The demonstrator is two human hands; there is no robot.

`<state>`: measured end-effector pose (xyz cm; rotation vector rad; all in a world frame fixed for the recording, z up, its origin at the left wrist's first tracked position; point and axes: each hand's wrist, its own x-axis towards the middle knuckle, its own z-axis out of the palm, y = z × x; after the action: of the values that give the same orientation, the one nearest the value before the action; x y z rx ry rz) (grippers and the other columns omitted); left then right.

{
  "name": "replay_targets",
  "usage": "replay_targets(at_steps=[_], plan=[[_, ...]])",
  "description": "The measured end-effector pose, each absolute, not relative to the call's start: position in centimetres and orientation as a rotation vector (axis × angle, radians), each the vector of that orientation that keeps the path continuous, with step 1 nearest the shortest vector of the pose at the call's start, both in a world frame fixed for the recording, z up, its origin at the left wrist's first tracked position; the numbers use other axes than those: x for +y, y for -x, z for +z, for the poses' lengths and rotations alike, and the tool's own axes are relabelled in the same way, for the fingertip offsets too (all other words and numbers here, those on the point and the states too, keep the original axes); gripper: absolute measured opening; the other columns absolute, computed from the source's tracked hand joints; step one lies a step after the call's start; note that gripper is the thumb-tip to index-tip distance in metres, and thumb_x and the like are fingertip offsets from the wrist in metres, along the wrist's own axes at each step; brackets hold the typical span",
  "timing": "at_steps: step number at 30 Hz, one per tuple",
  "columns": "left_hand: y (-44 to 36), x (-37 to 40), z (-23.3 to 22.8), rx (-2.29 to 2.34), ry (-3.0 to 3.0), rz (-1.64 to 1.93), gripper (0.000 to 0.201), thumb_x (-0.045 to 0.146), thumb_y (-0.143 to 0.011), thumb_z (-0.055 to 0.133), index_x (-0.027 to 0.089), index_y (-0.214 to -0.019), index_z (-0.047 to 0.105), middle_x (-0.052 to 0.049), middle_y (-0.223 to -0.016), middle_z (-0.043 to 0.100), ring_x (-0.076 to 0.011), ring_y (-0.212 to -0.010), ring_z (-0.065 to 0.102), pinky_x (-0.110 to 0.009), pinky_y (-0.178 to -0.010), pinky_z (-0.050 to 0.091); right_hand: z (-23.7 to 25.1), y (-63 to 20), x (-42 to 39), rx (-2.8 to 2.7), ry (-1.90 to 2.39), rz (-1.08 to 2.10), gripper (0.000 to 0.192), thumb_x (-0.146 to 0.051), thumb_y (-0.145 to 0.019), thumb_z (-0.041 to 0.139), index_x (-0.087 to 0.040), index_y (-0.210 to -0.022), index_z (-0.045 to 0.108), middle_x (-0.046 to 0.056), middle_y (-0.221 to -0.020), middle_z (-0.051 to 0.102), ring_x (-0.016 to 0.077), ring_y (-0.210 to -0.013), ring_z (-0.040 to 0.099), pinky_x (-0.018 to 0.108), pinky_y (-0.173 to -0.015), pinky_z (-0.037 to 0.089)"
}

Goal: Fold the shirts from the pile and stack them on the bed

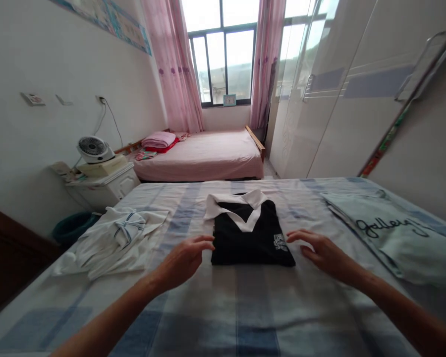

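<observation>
Where fingers (pixel 204 241) flank, folded shirt (pixel 250 233) between

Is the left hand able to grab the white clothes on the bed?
Probably yes. The left hand is open beside the black shirt, and only bare striped bedsheet lies between it and the white clothes.

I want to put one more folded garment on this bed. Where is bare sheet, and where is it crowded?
Bare blue checked bedsheet lies in front of the folded black polo shirt with white collar, between the forearms. Narrower strips lie between it and the rumpled white garment, and the pale green printed textile. The left hand and right hand crowd its sides.
</observation>
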<state>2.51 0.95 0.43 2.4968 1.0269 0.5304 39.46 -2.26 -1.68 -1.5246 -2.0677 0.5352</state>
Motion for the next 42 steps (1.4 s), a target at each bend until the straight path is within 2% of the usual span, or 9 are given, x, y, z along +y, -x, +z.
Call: replay_targets(at_steps=[7, 12, 15, 17, 22, 28, 31, 36, 42], plan=[[-6.5, 1.0, -0.9, 1.156, -2.601, 0.818, 0.031, 0.015, -0.088, 0.043, 0.017, -0.110, 0.063, -0.010, -0.133, 0.054, -0.0217, -0.127, 0.047, -0.039, -0.106, 0.039, -2.5, -36.6, -3.8, -1.857, 1.930, 0.367, 0.032, -0.043, -0.085, 0.043, -0.021, -0.081, 0.065, 0.005, -0.092, 0.065, 0.0192, -0.085, 0.061, 0.030, -0.076, 0.042], [-9.5, 1.7, -3.5, 1.168, -2.749, 0.671, 0.047, 0.037, -0.089, 0.051, 0.021, -0.133, 0.049, -0.010, -0.147, 0.038, -0.0288, -0.139, 0.026, -0.050, -0.110, 0.029, -3.4, -33.7, -3.8, -1.853, 2.035, 0.194, 0.018, -0.037, -0.081, 0.052, -0.020, -0.078, 0.059, 0.004, -0.088, 0.063, 0.0179, -0.085, 0.058, 0.027, -0.071, 0.038], [-9.7, 1.9, -4.2, 1.164, -2.737, 0.519, 0.049, 0.045, -0.091, 0.046, 0.027, -0.137, 0.045, -0.008, -0.146, 0.041, -0.0283, -0.136, 0.033, -0.053, -0.109, 0.029, -3.8, -34.1, -3.4, -1.858, 2.066, 0.229, 0.013, -0.027, -0.081, 0.047, -0.020, -0.075, 0.056, 0.003, -0.084, 0.063, 0.0153, -0.079, 0.057, 0.025, -0.065, 0.036], [-9.7, 2.2, -3.4, 1.159, -2.724, 0.525, 0.043, 0.045, -0.092, 0.043, 0.027, -0.130, 0.052, -0.006, -0.137, 0.052, -0.0261, -0.129, 0.044, -0.052, -0.108, 0.031, -3.3, -34.9, -2.8, -1.860, 2.120, 0.291, 0.014, -0.026, -0.080, 0.046, -0.020, -0.073, 0.057, 0.002, -0.081, 0.063, 0.0150, -0.075, 0.057, 0.025, -0.062, 0.035], [-11.3, 3.5, -1.3, 1.203, -2.721, 0.738, 0.026, 0.024, -0.091, 0.046, 0.018, -0.102, 0.069, -0.007, -0.113, 0.066, -0.0195, -0.108, 0.059, -0.038, -0.106, 0.038, -1.5, -36.4, 1.2, -1.787, 2.132, 0.245, 0.025, -0.036, -0.083, 0.046, -0.020, -0.086, 0.065, 0.006, -0.097, 0.066, 0.0170, -0.086, 0.060, 0.026, -0.071, 0.039], [-13.5, 4.6, -4.0, 1.148, -2.775, 0.641, 0.042, 0.042, -0.091, 0.046, 0.025, -0.130, 0.054, -0.007, -0.144, 0.043, -0.0284, -0.137, 0.031, -0.050, -0.110, 0.028, -2.6, -35.3, 7.8, -1.662, 2.208, 0.183, 0.040, -0.044, -0.083, 0.047, -0.014, -0.099, 0.066, 0.015, -0.110, 0.064, 0.0241, -0.097, 0.060, 0.030, -0.078, 0.041], [-13.6, 4.6, -4.7, 1.137, -2.753, 0.557, 0.044, 0.045, -0.093, 0.039, 0.029, -0.133, 0.049, -0.005, -0.146, 0.041, -0.0270, -0.138, 0.030, -0.050, -0.110, 0.027, -3.1, -34.7, 9.5, -1.701, 2.151, 0.190, 0.029, -0.034, -0.080, 0.053, -0.013, -0.095, 0.066, 0.014, -0.104, 0.066, 0.0234, -0.094, 0.061, 0.030, -0.077, 0.042], [-13.5, 4.4, -4.5, 1.159, -2.720, 0.611, 0.044, 0.042, -0.092, 0.043, 0.029, -0.135, 0.048, -0.006, -0.147, 0.040, -0.0273, -0.138, 0.030, -0.053, -0.111, 0.024, -3.4, -36.3, 10.8, -1.704, 2.009, 0.250, 0.025, -0.027, -0.083, 0.044, -0.020, -0.094, 0.066, 0.000, -0.087, 0.068, 0.0137, -0.081, 0.061, 0.022, -0.073, 0.042], [-13.7, 4.5, -4.8, 1.156, -2.693, 0.628, 0.043, 0.042, -0.091, 0.045, 0.030, -0.132, 0.050, -0.005, -0.145, 0.042, -0.0284, -0.137, 0.031, -0.054, -0.110, 0.025, -3.4, -36.4, 11.0, -1.483, 2.075, 0.096, 0.028, -0.025, -0.084, 0.042, -0.013, -0.103, 0.059, 0.011, -0.107, 0.062, 0.0167, -0.089, 0.059, 0.027, -0.081, 0.041]])
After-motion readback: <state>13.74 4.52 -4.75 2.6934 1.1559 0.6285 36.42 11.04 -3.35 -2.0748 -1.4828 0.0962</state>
